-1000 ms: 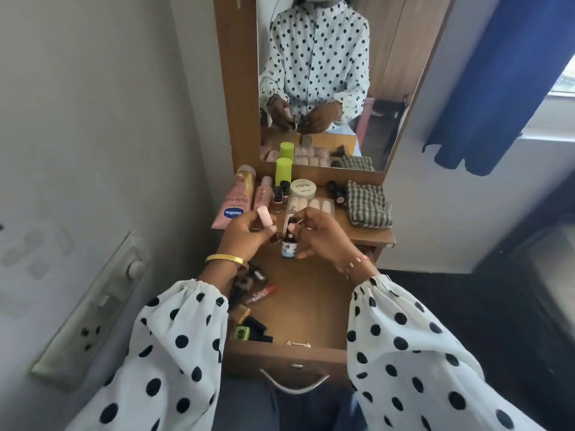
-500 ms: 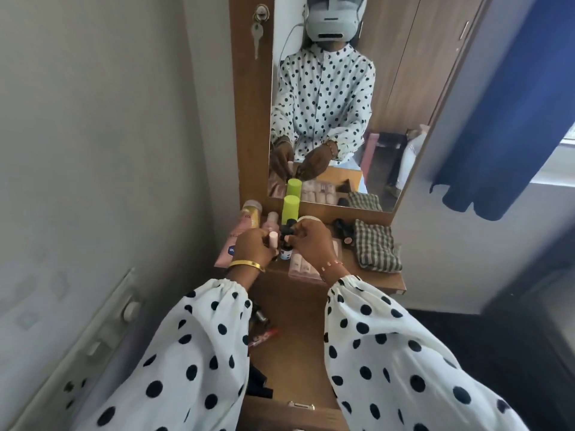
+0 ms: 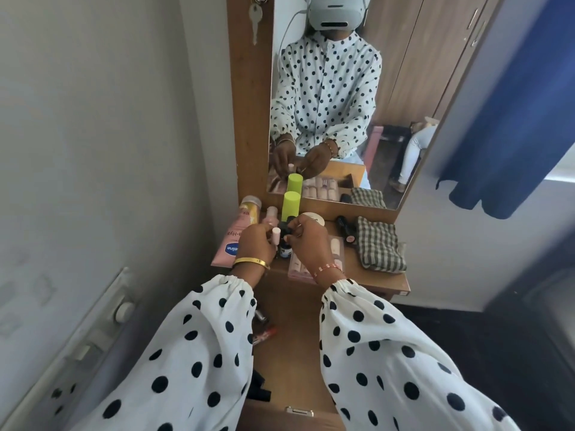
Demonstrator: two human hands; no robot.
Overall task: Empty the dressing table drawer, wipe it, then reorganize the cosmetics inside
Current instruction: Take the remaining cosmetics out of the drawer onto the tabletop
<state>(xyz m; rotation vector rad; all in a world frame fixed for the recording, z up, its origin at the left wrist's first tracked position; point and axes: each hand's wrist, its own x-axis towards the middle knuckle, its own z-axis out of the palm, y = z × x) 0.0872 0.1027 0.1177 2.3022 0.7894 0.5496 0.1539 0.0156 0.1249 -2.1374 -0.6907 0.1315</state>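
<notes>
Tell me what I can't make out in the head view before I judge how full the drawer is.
- Drawer contents: both polka-dot sleeves cover most of the left side and the near end.
- Small dark bottle: label too small to read; right hand hides its cap.
- Pink tube: left hand covers part of its label.
- Pale pink stick in the left hand: lower half hidden by fingers.

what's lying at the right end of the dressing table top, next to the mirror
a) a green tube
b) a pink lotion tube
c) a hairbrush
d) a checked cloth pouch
d: the checked cloth pouch lies at the right end of the dressing table top, below the mirror; the green tube and pink lotion tube sit toward the left end, and no hairbrush shows.
</notes>
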